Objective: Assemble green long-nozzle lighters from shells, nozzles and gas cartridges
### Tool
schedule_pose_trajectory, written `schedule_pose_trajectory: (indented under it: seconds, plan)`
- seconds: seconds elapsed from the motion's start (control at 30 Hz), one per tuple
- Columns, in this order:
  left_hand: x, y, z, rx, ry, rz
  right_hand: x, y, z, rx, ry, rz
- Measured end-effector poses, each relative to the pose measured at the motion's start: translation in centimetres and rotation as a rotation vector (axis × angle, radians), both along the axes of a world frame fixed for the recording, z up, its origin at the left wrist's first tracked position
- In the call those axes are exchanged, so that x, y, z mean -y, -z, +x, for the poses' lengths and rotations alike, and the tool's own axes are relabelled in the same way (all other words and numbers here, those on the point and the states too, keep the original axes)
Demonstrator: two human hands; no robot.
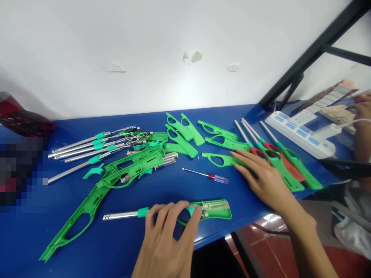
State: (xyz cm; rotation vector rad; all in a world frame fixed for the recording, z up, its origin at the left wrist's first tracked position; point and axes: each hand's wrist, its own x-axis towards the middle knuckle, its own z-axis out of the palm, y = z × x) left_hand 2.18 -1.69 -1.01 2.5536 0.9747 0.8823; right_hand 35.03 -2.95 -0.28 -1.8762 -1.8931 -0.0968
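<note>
My left hand (171, 231) rests over an opened green lighter (218, 209) near the table's front edge, its fingers pressed on the body and trigger area. A metal tube (120, 215) sticks out to the left, and a clear fuel part shows in the open handle. My right hand (263, 175) reaches over the right side, fingers spread, its fingertips at the end of a green half shell (222, 159). Between the hands, further back, lies a screwdriver (214, 177) with a clear red and purple handle.
Metal tubes with wires (78, 148) and open green shells (136, 168) lie at the left. More green shells (185, 133) are at the back. Finished-looking red and green lighters (285, 166) lie right, beside a power strip (301, 135). Another person's hand (362, 110) is far right.
</note>
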Motion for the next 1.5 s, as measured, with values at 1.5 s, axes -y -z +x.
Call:
schedule_pose_trajectory:
  seconds: [1.5]
  plan:
    - [-0.4,-1.0,-0.7,0.298,-0.111,-0.018,3.4,-1.8,-2.7,-0.325,0.227,0.039]
